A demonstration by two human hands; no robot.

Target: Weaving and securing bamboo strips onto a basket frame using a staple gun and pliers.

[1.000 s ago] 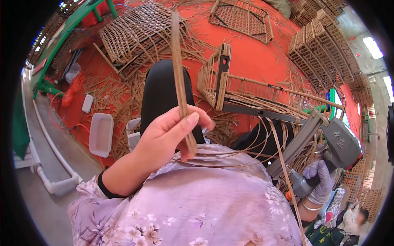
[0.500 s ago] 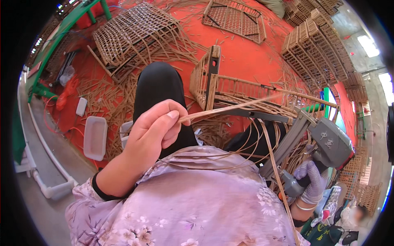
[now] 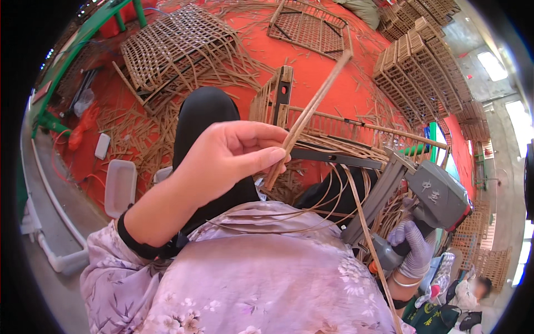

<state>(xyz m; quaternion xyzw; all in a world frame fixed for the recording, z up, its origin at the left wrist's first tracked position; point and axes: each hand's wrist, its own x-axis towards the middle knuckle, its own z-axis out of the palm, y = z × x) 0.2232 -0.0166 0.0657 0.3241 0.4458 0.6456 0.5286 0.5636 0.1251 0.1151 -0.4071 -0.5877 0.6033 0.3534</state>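
Between the thumb and fingers of my bare left hand (image 3: 231,158), a thin flat cane strip (image 3: 321,93) is pinched. It slants up and away to the right. My right hand (image 3: 415,250), in a striped glove, is wrapped round the handle of a grey air stapler (image 3: 442,192) at the right. The stapler's long grey magazine points toward a half-woven cane basket (image 3: 356,123), which has a dark metal frame bar (image 3: 336,156) and lies beyond my knees. Loose cane loops hang across my lap, and a long loose cane (image 3: 362,220) runs down past the stapler.
A large woven basket (image 3: 178,47) lies at the back left, and a flat cane frame (image 3: 307,30) farther back. Stacked baskets (image 3: 420,75) stand at the right. Cane scraps litter the red floor. A white tray (image 3: 120,186) is left; a person (image 3: 467,295) sits lower right.
My left hand has moved right and turned, swinging the cane strip from nearly level to steeply upright. My right hand keeps hold of the stapler; the view has shifted slightly.
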